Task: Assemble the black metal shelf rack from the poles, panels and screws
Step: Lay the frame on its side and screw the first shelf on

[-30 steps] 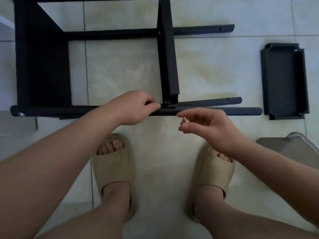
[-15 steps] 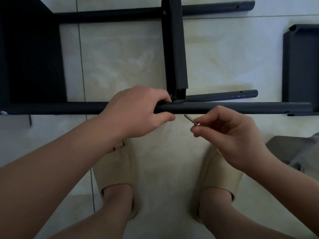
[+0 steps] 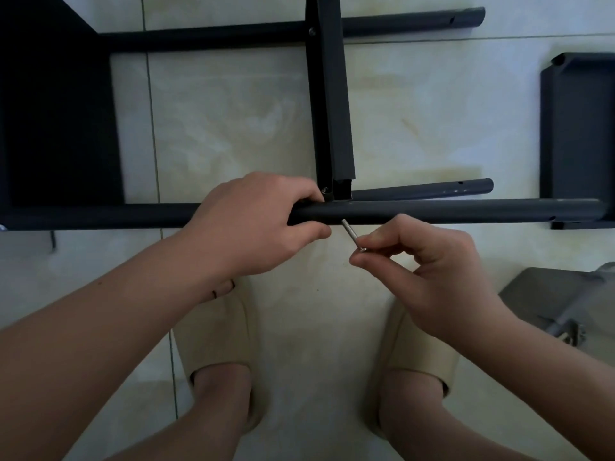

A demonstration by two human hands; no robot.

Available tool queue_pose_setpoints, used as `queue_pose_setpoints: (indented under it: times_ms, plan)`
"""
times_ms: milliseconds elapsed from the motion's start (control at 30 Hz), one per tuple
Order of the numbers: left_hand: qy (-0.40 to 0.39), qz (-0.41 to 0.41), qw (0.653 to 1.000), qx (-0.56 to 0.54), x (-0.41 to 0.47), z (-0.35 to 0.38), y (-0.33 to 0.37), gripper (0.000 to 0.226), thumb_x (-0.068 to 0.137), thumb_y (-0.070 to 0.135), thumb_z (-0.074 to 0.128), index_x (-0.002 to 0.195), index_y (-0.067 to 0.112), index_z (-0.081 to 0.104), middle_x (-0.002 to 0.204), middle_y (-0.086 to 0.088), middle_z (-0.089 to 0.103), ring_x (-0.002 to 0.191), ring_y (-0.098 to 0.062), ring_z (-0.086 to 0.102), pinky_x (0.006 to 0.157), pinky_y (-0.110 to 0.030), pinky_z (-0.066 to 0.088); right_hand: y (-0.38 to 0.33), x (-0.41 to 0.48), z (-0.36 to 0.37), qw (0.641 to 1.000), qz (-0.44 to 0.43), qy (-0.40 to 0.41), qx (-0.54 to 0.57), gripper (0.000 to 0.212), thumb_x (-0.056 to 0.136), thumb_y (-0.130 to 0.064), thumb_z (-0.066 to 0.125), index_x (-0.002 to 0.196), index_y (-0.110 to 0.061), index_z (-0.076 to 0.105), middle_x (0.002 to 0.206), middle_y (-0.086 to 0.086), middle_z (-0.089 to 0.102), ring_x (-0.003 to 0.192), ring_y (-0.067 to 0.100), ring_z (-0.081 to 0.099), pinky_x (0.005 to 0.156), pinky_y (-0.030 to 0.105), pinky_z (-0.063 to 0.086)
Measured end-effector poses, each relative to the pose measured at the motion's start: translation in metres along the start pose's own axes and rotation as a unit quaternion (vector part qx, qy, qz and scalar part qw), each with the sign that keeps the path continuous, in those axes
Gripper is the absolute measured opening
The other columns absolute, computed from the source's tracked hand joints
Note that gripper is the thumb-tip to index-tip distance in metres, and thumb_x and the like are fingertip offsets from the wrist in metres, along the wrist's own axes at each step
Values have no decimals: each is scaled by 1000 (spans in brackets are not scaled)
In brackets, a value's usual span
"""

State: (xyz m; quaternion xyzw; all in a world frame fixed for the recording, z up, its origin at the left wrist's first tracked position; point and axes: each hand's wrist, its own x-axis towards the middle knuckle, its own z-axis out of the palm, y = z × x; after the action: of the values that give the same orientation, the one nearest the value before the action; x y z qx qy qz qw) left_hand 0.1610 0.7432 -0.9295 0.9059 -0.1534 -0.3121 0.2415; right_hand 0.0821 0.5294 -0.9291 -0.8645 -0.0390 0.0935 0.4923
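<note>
No legible text, label or number anywhere.

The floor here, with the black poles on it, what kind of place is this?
Probably a room in someone's home, though I can't be sure: glossy pale floor tiles, beige slippers on the person's feet, and a loose black panel lying on the floor.

Floor (image 3: 233,134) of large glossy tiles, pale cream with cloudy marbling. Thin grey grout line (image 3: 150,128) on the left, running near to far. Second grout line (image 3: 515,35) crossing left to right at the far side. Faint yellowish streaks (image 3: 411,126) right of centre. Dim, soft light with a cool cast and weak shadows. Near right, flat grey object (image 3: 559,301) lying on the tiles, small metal part at its near edge; identity unclear.
</note>
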Motion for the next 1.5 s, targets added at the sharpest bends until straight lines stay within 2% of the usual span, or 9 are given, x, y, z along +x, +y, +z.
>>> queue_pose_setpoints:
  times_ms: [333, 533, 867, 967, 1100, 1233, 1367, 1433, 1500]
  plan:
    - [-9, -4, 1000, -15, -1, -3, 1, 21, 84, 57, 62, 99, 42, 62, 79, 17, 62, 74, -3, 56, 68, -35, 50, -1, 9, 8, 993, -84, 10, -82, 15, 85, -17, 76, 80, -4, 69, 78, 3, 71, 70, 17, 68, 64, 32, 51]
    - [-18, -3, 1000, -22, -2, -5, 2, 19, 85, 54, 64, 99, 41, 65, 80, 17, 63, 75, -4, 58, 69, -37, 51, -7, 16, 8, 993, -64, 20, -101, 13, 86, -17, 75, 83, -4, 74, 80, 1, 76, 70, 19, 71, 62, 39, 57]
    - [-9, -5, 1000, -16, -1, -7, 2, 10, 87, 48, 64, 93, 42, 60, 76, 16, 60, 72, -5, 56, 66, -35, 49, -12, 18, 8, 990, -60, 18, -129, 11, 89, -14, 69, 88, -6, 75, 75, -4, 74, 67, 10, 67, 62, 28, 51]
    - [-13, -4, 1000, -16, -2, -8, 3, 8, 88, 48, 64, 90, 45, 57, 77, 17, 59, 73, -4, 56, 67, -35, 48, -12, 16, 11, 995, -30, 14, -97, 8, 90, -13, 69, 88, -7, 73, 74, -5, 73, 70, 7, 70, 63, 27, 54]
    - [-20, 3, 999, -35, -3, -9, 4, 17, 89, 46, 64, 106, 46, 62, 82, 20, 63, 77, -2, 57, 70, -35, 50, -11, 12, 17, 994, 100, 20, 47, 9, 91, -7, 74, 89, -16, 72, 72, -10, 74, 70, -3, 72, 68, 21, 59]
    - [-35, 13, 998, -54, -4, -11, 6, 24, 89, 42, 65, 111, 50, 59, 86, 23, 64, 81, -2, 58, 73, -37, 51, -14, 12, 20, 993, 99, 17, 68, 10, 91, -5, 72, 87, -13, 70, 74, -10, 74, 71, -2, 72, 68, 21, 59]
    - [-48, 13, 997, -67, -3, -12, 6, 23, 90, 42, 65, 110, 49, 60, 87, 22, 64, 82, -2, 58, 75, -40, 52, -15, 15, 14, 996, 92, 22, 1, 6, 92, -12, 74, 87, -13, 70, 73, -10, 74, 69, 1, 72, 64, 33, 59]
    - [-47, 14, 996, -69, -2, -11, 7, 21, 90, 44, 65, 109, 48, 60, 88, 21, 64, 82, -2, 59, 75, -40, 52, -16, 18, 11, 992, 51, 41, -106, 13, 91, -22, 73, 82, -16, 67, 67, -10, 70, 60, 11, 69, 54, 41, 55]
    - [-39, 16, 997, -68, 0, -10, 8, 18, 89, 45, 65, 107, 47, 59, 88, 20, 64, 82, -2, 58, 75, -40, 52, -20, 22, 7, 971, -16, 73, -228, 21, 88, -27, 72, 76, -16, 59, 58, -13, 57, 50, 18, 58, 44, 36, 48]
